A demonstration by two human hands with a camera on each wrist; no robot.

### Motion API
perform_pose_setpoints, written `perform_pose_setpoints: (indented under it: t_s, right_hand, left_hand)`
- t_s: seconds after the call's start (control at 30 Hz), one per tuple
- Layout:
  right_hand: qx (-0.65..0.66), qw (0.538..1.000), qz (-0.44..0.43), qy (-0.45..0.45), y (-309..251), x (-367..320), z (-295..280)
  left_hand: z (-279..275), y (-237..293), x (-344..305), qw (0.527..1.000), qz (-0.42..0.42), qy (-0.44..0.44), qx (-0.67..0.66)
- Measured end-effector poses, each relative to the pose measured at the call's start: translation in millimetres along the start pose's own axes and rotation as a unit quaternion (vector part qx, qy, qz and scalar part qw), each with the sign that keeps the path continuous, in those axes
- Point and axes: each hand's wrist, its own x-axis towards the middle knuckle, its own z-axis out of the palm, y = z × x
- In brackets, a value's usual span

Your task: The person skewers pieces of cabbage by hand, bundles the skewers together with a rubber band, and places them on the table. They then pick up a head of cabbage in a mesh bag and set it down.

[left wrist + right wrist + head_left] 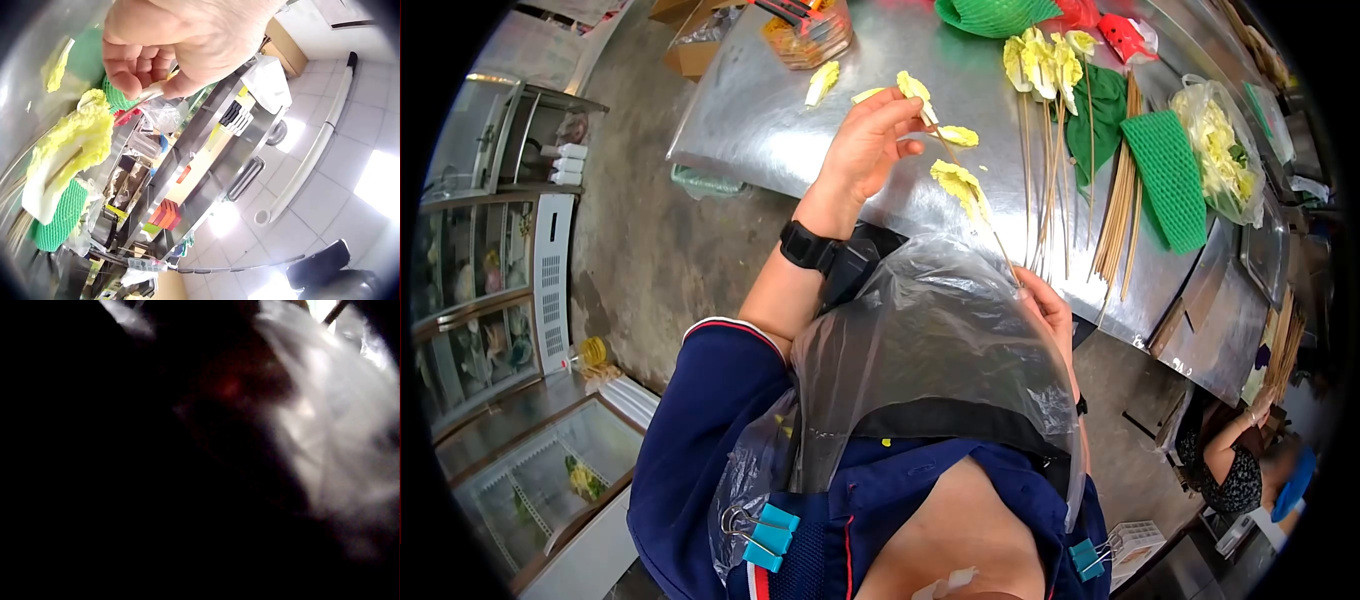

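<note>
In the head view my left hand pinches a small yellow cabbage leaf at the tip of a thin wooden skewer. Another cabbage leaf is threaded lower on that skewer, and in the left wrist view this leaf shows the stick passing through it. My right hand grips the skewer's lower end beside the clear plastic sheet over my chest. The right wrist view is mostly dark, with blurred plastic at its right. Loose leaf pieces lie on the metal table near my left hand.
Skewered leaves lie across the table, beside a bundle of bare skewers, a green foam net and a bag of leaves. A plastic tub stands at the back left. Another person is at the far right.
</note>
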Motion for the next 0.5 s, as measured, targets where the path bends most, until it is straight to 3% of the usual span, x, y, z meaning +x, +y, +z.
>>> perform_pose_setpoints:
  t_s: [0.27,0.5]
  right_hand:
    - [0.020,1.000,0.004,0.004,0.2,0.2,1.0]
    - [0.023,1.000,0.006,-0.015,-0.8,0.3,-0.7]
  left_hand:
    - [11.9,-2.2,-1.4,0.989,0.104,0.063,0.078]
    - [8.9,-4.0,0.2,0.990,0.093,0.075,0.074]
